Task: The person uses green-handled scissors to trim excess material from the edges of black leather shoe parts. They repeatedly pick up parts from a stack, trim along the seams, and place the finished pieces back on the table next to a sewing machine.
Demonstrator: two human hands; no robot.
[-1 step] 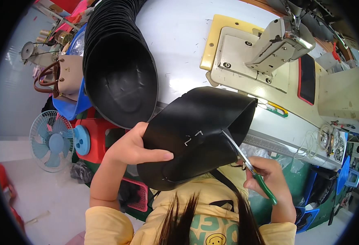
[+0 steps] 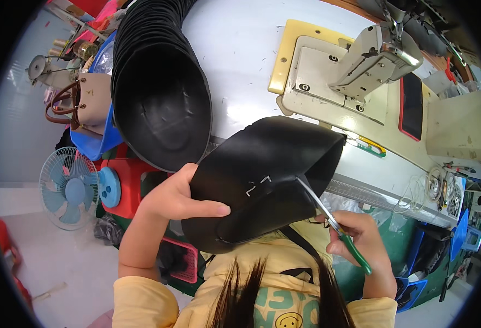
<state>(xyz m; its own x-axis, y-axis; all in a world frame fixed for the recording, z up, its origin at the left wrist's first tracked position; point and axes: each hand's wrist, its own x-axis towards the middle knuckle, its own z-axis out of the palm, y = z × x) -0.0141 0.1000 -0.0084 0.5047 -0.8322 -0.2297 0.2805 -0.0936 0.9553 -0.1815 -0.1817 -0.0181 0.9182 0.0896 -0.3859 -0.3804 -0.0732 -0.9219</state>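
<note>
While left hand (image 2: 177, 199) clamps black leather bag shell (image 2: 267, 180) from its left side — thumb across outer face — right hand (image 2: 360, 240) closed round green-handled thread snips (image 2: 333, 221), blades pointing up-left into shell's right edge. Shell held in air over lap, just off front edge of white sewing table (image 2: 240, 54), long axis running lower-left to upper-right, open mouth upper-right. Right hand nearer cut point. Stack of nested black shells (image 2: 161, 93) just beside on left, cream sewing machine (image 2: 360, 65) beyond; open room below-right.
</note>
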